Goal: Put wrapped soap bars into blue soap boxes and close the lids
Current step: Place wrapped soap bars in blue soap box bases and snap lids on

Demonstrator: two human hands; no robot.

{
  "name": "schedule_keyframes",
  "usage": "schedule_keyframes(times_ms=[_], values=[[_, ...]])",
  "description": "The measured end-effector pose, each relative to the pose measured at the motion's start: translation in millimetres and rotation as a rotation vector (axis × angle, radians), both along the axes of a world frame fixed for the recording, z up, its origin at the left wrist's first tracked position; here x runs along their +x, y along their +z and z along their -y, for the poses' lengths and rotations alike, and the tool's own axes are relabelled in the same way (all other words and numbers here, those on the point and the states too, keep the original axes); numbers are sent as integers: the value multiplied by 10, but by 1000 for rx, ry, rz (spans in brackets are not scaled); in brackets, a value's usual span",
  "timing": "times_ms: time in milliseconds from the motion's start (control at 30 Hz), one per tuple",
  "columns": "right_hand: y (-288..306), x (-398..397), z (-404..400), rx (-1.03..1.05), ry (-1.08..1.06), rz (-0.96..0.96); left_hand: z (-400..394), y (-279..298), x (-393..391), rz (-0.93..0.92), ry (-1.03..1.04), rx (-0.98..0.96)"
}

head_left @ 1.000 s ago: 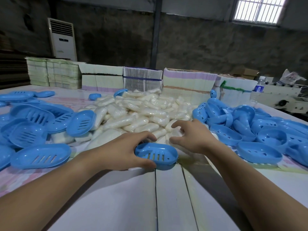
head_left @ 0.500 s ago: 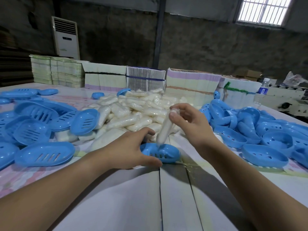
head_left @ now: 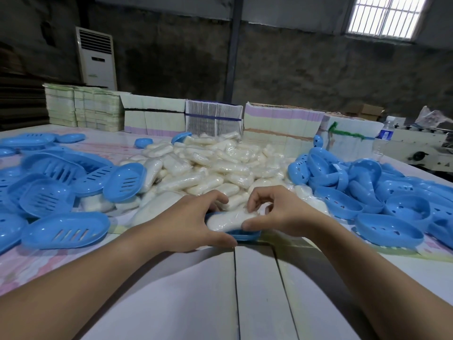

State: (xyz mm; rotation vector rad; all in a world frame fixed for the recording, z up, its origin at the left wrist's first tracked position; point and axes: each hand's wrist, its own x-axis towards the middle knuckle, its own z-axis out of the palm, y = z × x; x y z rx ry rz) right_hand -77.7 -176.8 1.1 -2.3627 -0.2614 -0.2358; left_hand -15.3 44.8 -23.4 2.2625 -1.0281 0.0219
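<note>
The left hand (head_left: pixel 186 222) steadies a blue soap box (head_left: pixel 242 234) on the tabletop (head_left: pixel 257 290); right hand (head_left: pixel 277 212) fingers pinch a wrapped soap bar (head_left: pixel 225 220), seemingly seated inside. No lid on it; the soap pile (head_left: pixel 215 165) awaits

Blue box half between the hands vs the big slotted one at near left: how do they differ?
The held half lies open side up with a wrapped soap bar in it; the slotted half lies dome up, with no soap visible. The left hand and right hand grip the held half; the slotted half lies untouched. The held half is mostly hidden; the slotted half is in full view. Both are blue oval plastic.
</note>
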Motion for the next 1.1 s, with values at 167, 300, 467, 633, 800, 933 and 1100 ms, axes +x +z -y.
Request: schedule_keyframes(times_ms=[167, 300, 467, 633, 800, 933, 1100], values=[[-21, 50, 33, -199, -39, 1, 8, -5, 3, 6, 4, 7], [107, -9, 114, -122, 18, -24, 14, -2, 7, 3, -1, 8], [129, -53, 182, -118, 38, -83, 11, -11, -11, -16, 2, -3], [67, 18, 109, -147, 0, -56, 19, -22, -2, 11, -1, 3], [46, 37, 106, -114, -3, -49, 30, -35, 10, 30, 8, 2], [63, 0, 107, -137, 15, -68, 36, -43, -5, 43, 9, 5], [152, 5, 296, -99, -373, 215, 54, -54, -20, 56, -1, 0]])
